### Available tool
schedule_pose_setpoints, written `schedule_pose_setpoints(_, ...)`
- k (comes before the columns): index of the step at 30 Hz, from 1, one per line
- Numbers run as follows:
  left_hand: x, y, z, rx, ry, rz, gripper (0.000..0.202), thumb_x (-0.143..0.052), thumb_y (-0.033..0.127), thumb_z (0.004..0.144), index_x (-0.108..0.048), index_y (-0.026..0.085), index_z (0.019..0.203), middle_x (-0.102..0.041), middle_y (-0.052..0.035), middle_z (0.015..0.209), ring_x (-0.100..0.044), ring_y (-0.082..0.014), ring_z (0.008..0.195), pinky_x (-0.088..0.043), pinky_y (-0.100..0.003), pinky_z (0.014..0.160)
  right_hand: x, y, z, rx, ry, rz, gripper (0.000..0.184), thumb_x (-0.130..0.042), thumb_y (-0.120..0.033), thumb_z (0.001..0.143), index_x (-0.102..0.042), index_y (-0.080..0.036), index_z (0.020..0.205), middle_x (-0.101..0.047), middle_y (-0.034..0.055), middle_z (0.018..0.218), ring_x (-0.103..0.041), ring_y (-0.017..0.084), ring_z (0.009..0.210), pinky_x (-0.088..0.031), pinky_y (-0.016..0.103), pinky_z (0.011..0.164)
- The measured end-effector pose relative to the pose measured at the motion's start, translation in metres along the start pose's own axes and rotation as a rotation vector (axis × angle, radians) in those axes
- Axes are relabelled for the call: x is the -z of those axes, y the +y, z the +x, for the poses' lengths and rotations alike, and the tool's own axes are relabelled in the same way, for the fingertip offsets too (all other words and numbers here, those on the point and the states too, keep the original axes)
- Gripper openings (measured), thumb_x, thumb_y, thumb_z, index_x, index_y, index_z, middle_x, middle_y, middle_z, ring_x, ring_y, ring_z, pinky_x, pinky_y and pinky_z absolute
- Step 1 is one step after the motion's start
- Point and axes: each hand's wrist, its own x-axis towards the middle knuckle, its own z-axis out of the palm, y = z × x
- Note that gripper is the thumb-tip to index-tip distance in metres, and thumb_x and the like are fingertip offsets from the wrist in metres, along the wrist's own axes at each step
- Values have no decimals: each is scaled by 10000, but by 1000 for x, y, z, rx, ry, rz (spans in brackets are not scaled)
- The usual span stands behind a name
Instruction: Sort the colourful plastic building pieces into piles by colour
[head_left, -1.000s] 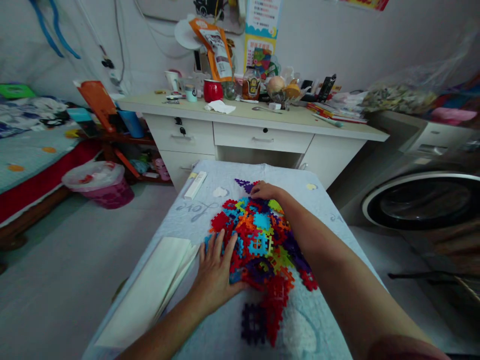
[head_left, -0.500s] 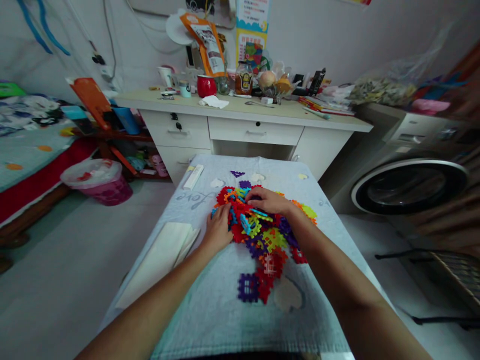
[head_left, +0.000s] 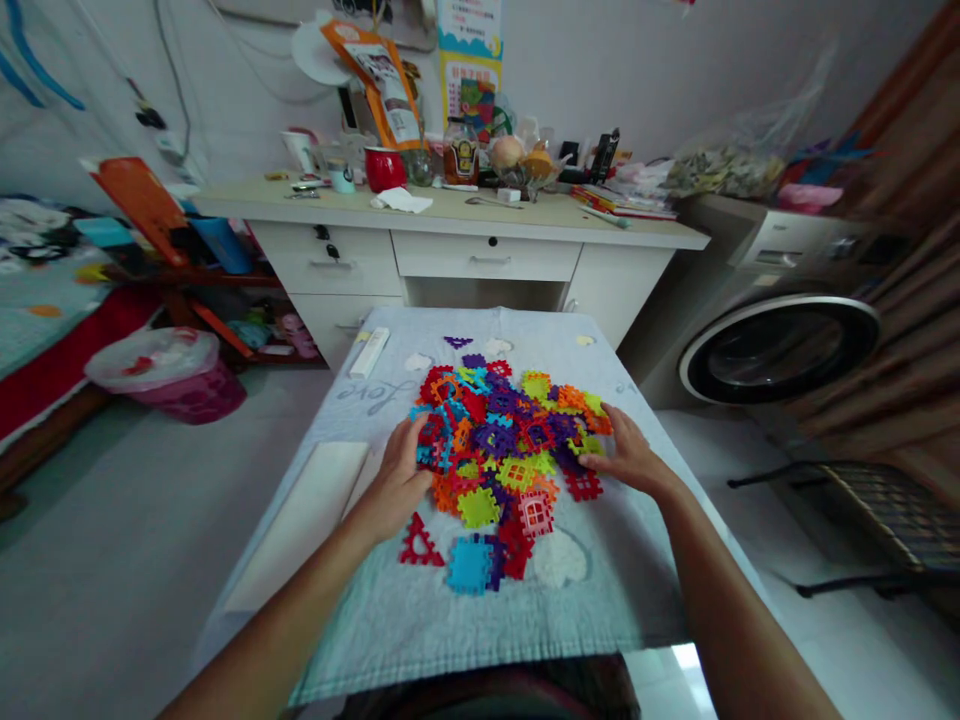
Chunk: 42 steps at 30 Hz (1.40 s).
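Note:
A heap of colourful interlocking plastic tiles (head_left: 504, 437) lies on a small table under a pale blue cloth (head_left: 480, 600). My left hand (head_left: 399, 478) rests flat against the heap's left edge, fingers spread. On the heap's right edge my right hand (head_left: 624, 455) lies with its fingers stretched toward the tiles. Neither hand holds anything. A red triangle tile (head_left: 418, 545) and a blue square tile (head_left: 470, 565) lie loose in front of the heap. One purple tile (head_left: 457, 342) sits apart at the far side.
A white folded sheet (head_left: 304, 520) lies on the table's left side and a white stick (head_left: 370, 351) at its far left corner. Behind stand a cluttered white desk (head_left: 480, 260), a washing machine (head_left: 780, 345) on the right, and a pink bin (head_left: 161, 375) by a bed on the left.
Both hands moved from the top and far side of the heap to its left and right edges. The tiles have spread wider, and the view pulled back.

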Motion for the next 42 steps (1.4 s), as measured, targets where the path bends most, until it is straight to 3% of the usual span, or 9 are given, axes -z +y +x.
schedule_pose_setpoints(2,-9,8,-21,-59,-18,27,780,-498,347,863,-90,249,1521,-86,-136,1602,-71,-318,1494,-174,-558,1182,-10,11,-12,-7,-57,-38,1162,-731,-655,607,-206,-194,1536,-293,204,1536,-260,369,1432,-278,546,1119)
schedule_pose_setpoints(5,-27,23,-45,-109,-109,176,1226,-782,571,586,-58,283,1534,109,-158,1613,32,-448,1470,-166,-650,1136,-22,8,-15,30,-77,-45,1226,-772,-646,551,-186,-218,1539,-261,208,1547,-233,386,1439,-261,574,1108)
schedule_pose_setpoints(8,-42,32,-52,-142,-143,315,1377,-854,603,408,-120,299,1533,88,-165,1617,52,-500,1450,-112,-701,1109,-30,-9,-5,123,-46,33,1189,-784,-577,587,-163,-237,1541,-279,192,1540,-265,368,1427,-275,557,1105)
schedule_pose_setpoints(15,-48,29,-28,-101,0,371,1119,-773,561,587,-221,267,1515,-151,-168,1590,-230,-407,1424,-272,-565,1109,-40,-59,17,312,21,160,908,-699,-290,676,-305,-188,1488,-443,174,1439,-383,329,1351,-262,526,1114)
schedule_pose_setpoints(21,-45,24,0,-131,98,347,921,-688,526,717,-286,218,1487,-426,-153,1450,-429,-338,1298,-368,-502,1057,-37,-78,26,265,103,191,715,-645,-194,661,-486,-177,1358,-558,141,1319,-472,305,1250,-303,501,1085)
schedule_pose_setpoints(27,-38,34,24,-140,130,283,754,-638,451,794,-345,199,1441,-527,-124,1376,-512,-293,1233,-404,-443,1051,-23,-100,52,168,137,253,481,-628,-205,714,-603,-172,1193,-638,119,1174,-562,279,1096,-416,433,985)
schedule_pose_setpoints(32,-35,44,32,-162,149,292,798,-557,447,859,-187,168,1508,-480,-163,1417,-491,-297,1263,-402,-453,1047,-17,-141,77,111,113,243,489,-600,-193,752,-573,-198,1241,-635,92,1188,-568,261,1111,-421,406,996)
schedule_pose_setpoints(36,-29,45,20,-120,146,412,773,-573,494,835,-289,194,1488,-425,-174,1430,-438,-346,1275,-352,-519,1063,-21,-171,88,135,135,238,515,-585,-234,803,-528,-193,1314,-599,111,1243,-530,263,1178,-397,419,1040)
schedule_pose_setpoints(42,-12,21,-26,-109,-22,424,1107,-740,604,616,-210,254,1522,-60,-169,1609,-128,-437,1451,-236,-584,1126,-18,-179,77,482,-24,349,511,-577,-362,882,-505,-203,1362,-433,127,1472,-387,244,1370,-305,428,1133)
